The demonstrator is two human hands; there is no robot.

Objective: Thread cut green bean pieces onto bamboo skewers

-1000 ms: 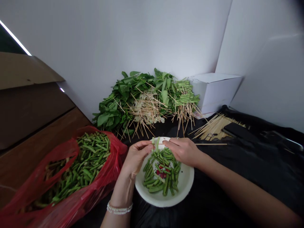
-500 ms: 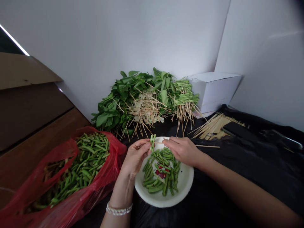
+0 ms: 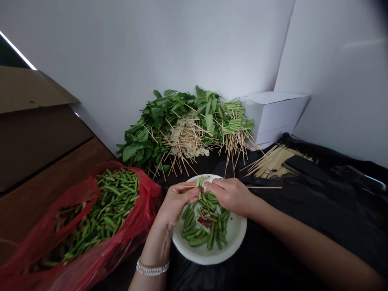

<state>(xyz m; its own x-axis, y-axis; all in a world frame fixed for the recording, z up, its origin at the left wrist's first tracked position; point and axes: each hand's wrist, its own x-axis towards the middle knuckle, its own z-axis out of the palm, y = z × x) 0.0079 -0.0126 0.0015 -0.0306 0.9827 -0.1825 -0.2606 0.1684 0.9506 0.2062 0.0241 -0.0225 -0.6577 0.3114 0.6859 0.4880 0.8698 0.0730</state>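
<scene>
My left hand, with a beaded bracelet at its wrist, pinches short green bean pieces upright above the far side of a white bowl. Held by my right hand is a thin wooden skewer, lying level with its long end out to the right. The right fingertips are close beside the bean pieces, and some of the skewer is covered by the fingers. Cut green beans lie loose in the bowl over a red printed pattern.
A red plastic bag full of cut beans stands left. Leafy greens, skewered pale vegetables and skewered bean bundles lie along the back, beside a white box. Loose skewers and a black phone-like object lie right.
The bean pieces have moved slightly right and down, closer to my right fingertips. The skewer now passes further left through them, its end showing above my left hand.
</scene>
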